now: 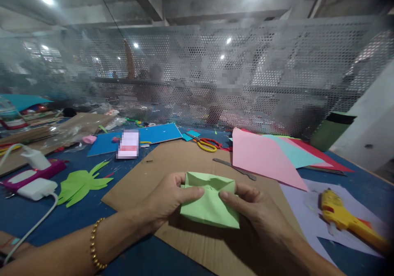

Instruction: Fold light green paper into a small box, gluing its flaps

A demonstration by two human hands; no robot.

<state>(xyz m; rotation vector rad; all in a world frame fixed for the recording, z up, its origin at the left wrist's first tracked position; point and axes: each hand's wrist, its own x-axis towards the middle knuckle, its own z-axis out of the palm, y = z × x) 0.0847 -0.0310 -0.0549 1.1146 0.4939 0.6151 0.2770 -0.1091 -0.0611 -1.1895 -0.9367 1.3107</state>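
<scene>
A folded piece of light green paper (pixel 209 208) is held up over a brown cardboard sheet (pixel 135 190). My left hand (pixel 174 194) pinches its left side, thumb on the front face and fingers behind. On the right side my right hand (pixel 249 200) grips it the same way, its thumb pressing near the middle fold. The upper edge of the paper stands apart like a shallow pocket. Both hands' fingertips behind the paper are hidden. Beyond the hands, a flat metal tool (pixel 234 168) lies on the cardboard, near red-and-yellow-handled scissors (pixel 207 145).
Green paper leaf shapes (pixel 81 183) lie at left, near a purple power strip (pixel 37 173) with white plugs. Pink paper (pixel 261 153) overlaps coloured sheets at right. A yellow glue gun (pixel 338 210) rests on lilac paper (pixel 295 202). A perforated metal screen (pixel 197 71) stands behind the table.
</scene>
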